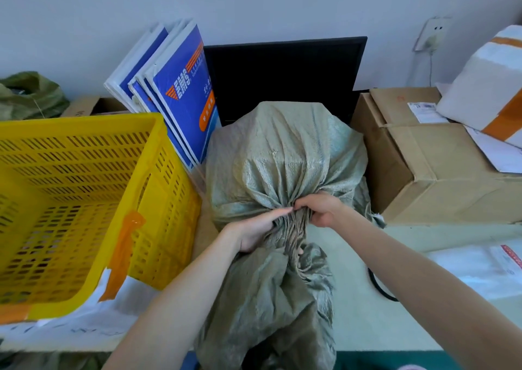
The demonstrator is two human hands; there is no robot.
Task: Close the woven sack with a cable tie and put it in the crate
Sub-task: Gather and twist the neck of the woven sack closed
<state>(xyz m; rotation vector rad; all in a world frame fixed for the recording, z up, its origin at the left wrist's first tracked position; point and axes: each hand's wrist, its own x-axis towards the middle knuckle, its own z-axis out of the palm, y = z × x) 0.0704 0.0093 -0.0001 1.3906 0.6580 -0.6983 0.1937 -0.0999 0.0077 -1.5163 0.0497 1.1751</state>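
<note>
Sack neck gathered, not yet tied.

The yellow slatted crate [84, 188] sits on the table just left of the grey-green woven sack [282, 154], which stands full between it and a cardboard box [423, 166], with blue EMS envelopes [180, 92] leaning behind. Both hands bunch the sack's mouth into a tight neck: the left hand [254, 229] wraps it with fingers lying along the fabric, the right hand [319, 208] has its fingers curled round the gathers. I see no cable tie anywhere, so I judge tying and loading into the crate remain.
</note>
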